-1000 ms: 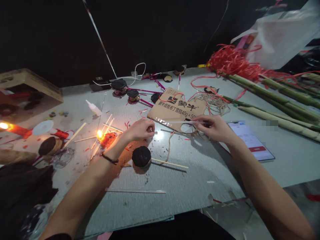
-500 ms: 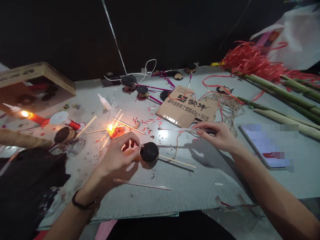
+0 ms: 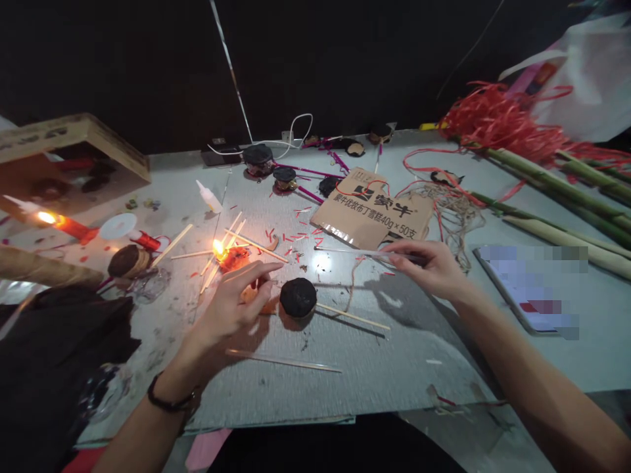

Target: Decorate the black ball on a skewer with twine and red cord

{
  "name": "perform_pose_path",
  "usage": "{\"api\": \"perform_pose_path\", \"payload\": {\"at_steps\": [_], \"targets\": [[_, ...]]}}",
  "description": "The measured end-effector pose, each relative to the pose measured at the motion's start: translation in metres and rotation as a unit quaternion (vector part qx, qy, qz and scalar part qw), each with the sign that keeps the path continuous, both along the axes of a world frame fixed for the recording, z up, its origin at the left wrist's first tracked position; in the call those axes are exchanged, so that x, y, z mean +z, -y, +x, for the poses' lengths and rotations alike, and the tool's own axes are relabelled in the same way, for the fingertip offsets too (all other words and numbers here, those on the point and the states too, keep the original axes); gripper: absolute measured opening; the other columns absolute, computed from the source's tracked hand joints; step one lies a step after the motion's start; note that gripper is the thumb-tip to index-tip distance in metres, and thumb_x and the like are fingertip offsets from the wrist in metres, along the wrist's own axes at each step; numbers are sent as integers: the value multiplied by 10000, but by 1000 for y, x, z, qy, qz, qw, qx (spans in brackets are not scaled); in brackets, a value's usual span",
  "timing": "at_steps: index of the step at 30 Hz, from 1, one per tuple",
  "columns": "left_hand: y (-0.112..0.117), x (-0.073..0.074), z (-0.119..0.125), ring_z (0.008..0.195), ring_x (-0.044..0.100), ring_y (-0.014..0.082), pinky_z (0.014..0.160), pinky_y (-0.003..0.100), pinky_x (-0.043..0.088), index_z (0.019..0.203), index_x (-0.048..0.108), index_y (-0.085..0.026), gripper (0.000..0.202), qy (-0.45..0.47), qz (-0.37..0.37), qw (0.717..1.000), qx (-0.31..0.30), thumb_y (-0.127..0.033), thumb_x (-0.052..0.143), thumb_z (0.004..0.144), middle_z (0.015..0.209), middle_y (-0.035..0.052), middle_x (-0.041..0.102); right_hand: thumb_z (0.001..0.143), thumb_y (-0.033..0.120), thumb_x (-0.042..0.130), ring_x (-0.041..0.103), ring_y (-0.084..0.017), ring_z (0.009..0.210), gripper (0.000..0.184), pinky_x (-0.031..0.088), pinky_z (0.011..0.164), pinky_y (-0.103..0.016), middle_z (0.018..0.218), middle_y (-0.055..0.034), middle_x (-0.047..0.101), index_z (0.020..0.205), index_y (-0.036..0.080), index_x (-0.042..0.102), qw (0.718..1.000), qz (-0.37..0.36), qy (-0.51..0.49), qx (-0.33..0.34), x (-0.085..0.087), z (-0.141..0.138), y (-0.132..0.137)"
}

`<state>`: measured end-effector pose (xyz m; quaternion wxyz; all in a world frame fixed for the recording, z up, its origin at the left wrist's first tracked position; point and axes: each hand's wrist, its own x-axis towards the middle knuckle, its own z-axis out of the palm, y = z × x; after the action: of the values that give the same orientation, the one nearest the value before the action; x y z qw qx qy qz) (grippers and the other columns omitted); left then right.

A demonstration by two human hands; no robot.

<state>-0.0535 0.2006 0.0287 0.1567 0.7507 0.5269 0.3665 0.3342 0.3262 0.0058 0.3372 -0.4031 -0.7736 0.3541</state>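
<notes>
My right hand [image 3: 419,266] is closed around a clear glue stick [image 3: 352,252], whose dark tip points left above the table. Just left of a small black-topped drum [image 3: 298,297], my left hand [image 3: 241,299] has its thumb and index finger apart, with nothing seen between them. The drum rests on the table, and a thin wooden stick [image 3: 355,316] reaches out from its right side. Nearer to me lies a second clear glue stick [image 3: 286,361]. A small flame [image 3: 219,247] burns among crossed wooden sticks [image 3: 269,248] beyond my left hand.
A second flame burns on a red candle [image 3: 73,226] at the left. Several finished drums [image 3: 257,159] lie at the back beside flattened cardboard [image 3: 374,207]. A phone [image 3: 522,289] lies right of my right forearm, with bamboo poles [image 3: 557,184] beyond. A glue bottle [image 3: 210,197] stands upright.
My left thumb and index finger have let go of the drum's left edge and spread apart. The right hand still holds the glue stick in nearly the same place.
</notes>
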Motion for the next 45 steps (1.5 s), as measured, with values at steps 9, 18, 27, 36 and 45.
{"api": "perform_pose_path", "payload": {"at_steps": [9,18,27,36,45], "targets": [[-5,-3,-6,772,737,158,728,300,592,997,805,-226,265,13,-20,1000,19,-210,541,1018,847,3,792,969,476,745,638,-170,614,266,488,520,-286,848,-65,808,996,241,865,999,18,-4,-37,2,1,-1],[-7,-5,-9,859,729,176,777,346,600,1085,811,-212,251,0,-18,1000,9,-204,572,1010,945,38,777,968,381,710,617,-170,575,192,460,503,-296,770,-36,779,1012,267,858,996,42,31,-67,6,4,-1],[-9,-8,-6,799,706,179,739,368,604,1017,809,-237,115,21,12,999,23,-219,699,987,905,31,722,953,428,737,592,-181,581,200,458,503,-316,747,-40,755,988,275,862,997,27,18,-76,7,4,-1],[-11,-14,-7,885,710,178,750,339,642,1069,830,-262,168,51,33,997,41,-182,714,976,1008,48,710,960,488,747,560,-172,560,252,436,495,-312,714,-36,722,995,263,853,997,17,23,-73,7,4,-1],[-8,-4,0,890,704,170,679,300,617,925,713,-227,78,82,18,996,24,-169,729,974,951,35,731,945,472,757,550,-159,537,253,408,477,-297,671,-29,700,1002,243,848,998,-1,7,-56,8,2,-1]]}}
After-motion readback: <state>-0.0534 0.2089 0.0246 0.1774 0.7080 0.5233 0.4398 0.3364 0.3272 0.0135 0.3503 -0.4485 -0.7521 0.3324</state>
